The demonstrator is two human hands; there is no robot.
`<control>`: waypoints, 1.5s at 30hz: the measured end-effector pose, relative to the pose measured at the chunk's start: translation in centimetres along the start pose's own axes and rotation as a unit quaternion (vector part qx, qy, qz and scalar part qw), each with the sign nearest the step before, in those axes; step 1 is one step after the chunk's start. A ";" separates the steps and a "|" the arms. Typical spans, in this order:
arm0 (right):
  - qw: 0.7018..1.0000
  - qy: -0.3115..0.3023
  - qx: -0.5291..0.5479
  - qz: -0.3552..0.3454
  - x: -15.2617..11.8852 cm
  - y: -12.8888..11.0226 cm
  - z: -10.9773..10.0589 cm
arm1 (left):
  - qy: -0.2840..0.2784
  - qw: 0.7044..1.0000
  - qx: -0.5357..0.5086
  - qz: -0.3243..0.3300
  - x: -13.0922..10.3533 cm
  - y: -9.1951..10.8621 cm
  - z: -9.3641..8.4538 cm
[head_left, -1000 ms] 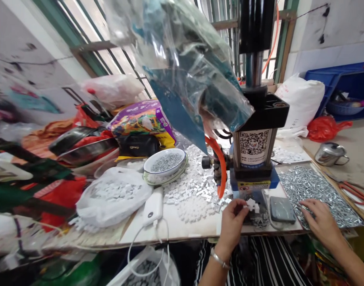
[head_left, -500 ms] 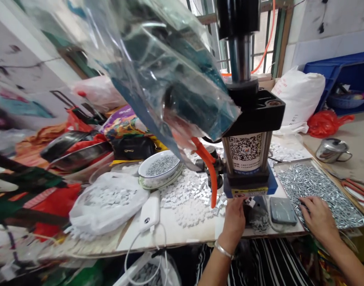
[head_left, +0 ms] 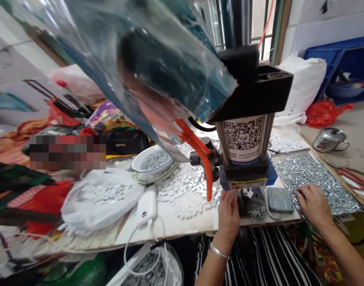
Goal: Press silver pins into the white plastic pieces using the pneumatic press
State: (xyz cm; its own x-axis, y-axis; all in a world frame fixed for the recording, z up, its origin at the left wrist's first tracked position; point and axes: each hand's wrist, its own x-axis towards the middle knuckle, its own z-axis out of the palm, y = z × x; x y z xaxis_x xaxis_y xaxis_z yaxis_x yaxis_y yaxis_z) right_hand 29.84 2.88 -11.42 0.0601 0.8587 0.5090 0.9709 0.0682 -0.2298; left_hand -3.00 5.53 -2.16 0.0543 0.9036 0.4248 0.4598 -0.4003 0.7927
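Observation:
A black and blue press [head_left: 244, 139] with a QR label stands on the white-topped table [head_left: 182, 226]. My left hand [head_left: 228, 212], with a silver bangle at the wrist, is at the front left of the press base, its fingers bent together; what they hold is too small to tell. My right hand [head_left: 312, 204] rests at the left edge of a tray [head_left: 356, 210] of metal pins [head_left: 315, 174], fingers curled over the pins; anything between the fingertips is hidden. Between the hands are a small pile of metal pieces [head_left: 259, 212] and a grey box [head_left: 279, 200].
White pieces [head_left: 187, 186] are spread left of the press. Nearby are a bowl of pins [head_left: 155, 161], a white power bank [head_left: 147, 204] with a cable and a plastic bag [head_left: 101, 198]. At right are red-handled scissors [head_left: 353, 178] and a metal mug [head_left: 330, 140].
The view has shifted, with the press appearing larger and slightly higher. My left hand has drawn slightly back from the press base. My right hand stays at the pin tray.

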 end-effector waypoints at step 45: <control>0.998 0.049 0.031 0.025 0.2 -1.1 -1.3 | -0.155 0.979 0.071 -0.112 -5.9 1.9 1.9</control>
State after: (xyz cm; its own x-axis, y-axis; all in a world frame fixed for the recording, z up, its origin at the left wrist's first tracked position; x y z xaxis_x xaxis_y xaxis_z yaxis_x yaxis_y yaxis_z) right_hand 29.07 2.32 -9.92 0.1341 0.8080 0.5738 0.9498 0.0603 -0.3069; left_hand -0.80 -0.27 -4.01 0.1944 0.9780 0.0763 0.6076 -0.1811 0.7733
